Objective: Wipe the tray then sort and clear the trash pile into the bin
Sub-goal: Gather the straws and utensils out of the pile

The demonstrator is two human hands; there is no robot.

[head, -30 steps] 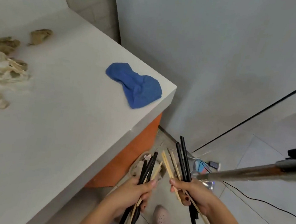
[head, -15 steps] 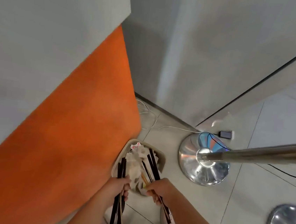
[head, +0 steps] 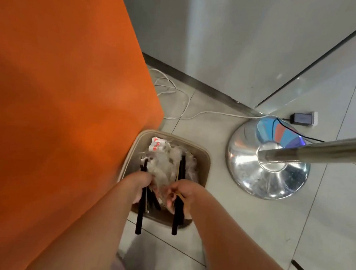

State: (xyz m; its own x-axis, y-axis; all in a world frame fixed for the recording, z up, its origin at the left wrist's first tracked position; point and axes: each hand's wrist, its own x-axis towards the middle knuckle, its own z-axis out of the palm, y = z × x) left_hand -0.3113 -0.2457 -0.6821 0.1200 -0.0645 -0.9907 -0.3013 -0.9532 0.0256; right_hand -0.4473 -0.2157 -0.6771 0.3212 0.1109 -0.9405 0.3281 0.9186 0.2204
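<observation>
A beige bin (head: pixel 205 159) stands on the floor beside the orange counter side, filled with crumpled clear plastic and paper trash (head: pixel 165 162). My left hand (head: pixel 141 186) grips a bundle of black chopsticks (head: pixel 140 216) over the bin's near edge. My right hand (head: pixel 183 192) grips another bundle of black and wooden chopsticks (head: pixel 176 218), their tips down among the trash. Both bundles stick out toward me below the hands.
The orange counter side (head: pixel 55 100) fills the left. A chrome stanchion base (head: pixel 266 166) and its pole (head: pixel 324 150) stand right of the bin. White cable (head: pixel 176 104) and a small charger (head: pixel 304 118) lie on the tiled floor by the wall.
My view dropped from the tabletop to the floor. Both hands carried the chopsticks down from beside the table edge into the bin's mouth.
</observation>
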